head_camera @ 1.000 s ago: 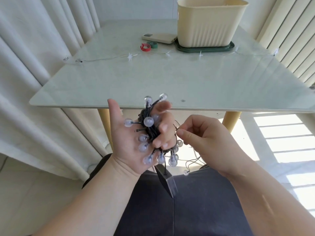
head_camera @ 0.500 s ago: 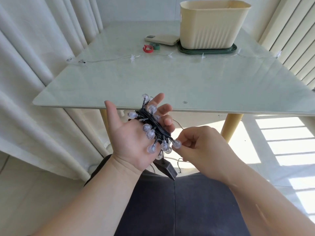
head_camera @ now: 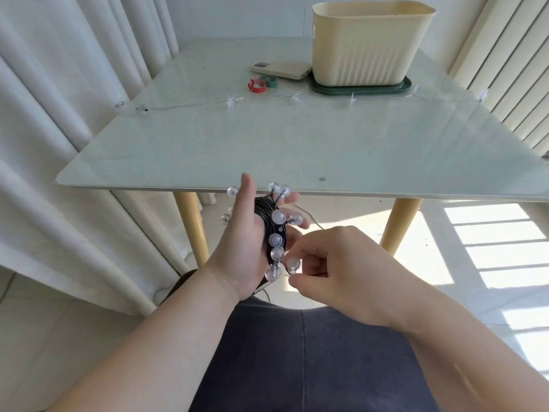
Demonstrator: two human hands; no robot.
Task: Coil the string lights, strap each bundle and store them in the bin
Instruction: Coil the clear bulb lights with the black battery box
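One black coil (head_camera: 266, 212) of thin wire, studded with round, clear, glossy bulbs, is wound round the bent fingers of the left hand (head_camera: 243, 254); the thumb is held straight, apart from it. Just below those fingers, the coil's loose end is pinched between thumb and forefinger of the right hand (head_camera: 341, 272). Well beyond the fingertips, a ribbed cream bin (head_camera: 365, 52) is stood on the smooth, glossy table (head_camera: 267, 150), with bare surface between edge and bin.

A black cord (head_camera: 261, 208) with clear bulbs (head_camera: 278, 217) is pictured against a pale green worktop (head_camera: 297, 144); a cream ribbed bin (head_camera: 362, 55), dark green tray (head_camera: 405, 86), red strap (head_camera: 256, 86) and green strap (head_camera: 269, 81) are seen.
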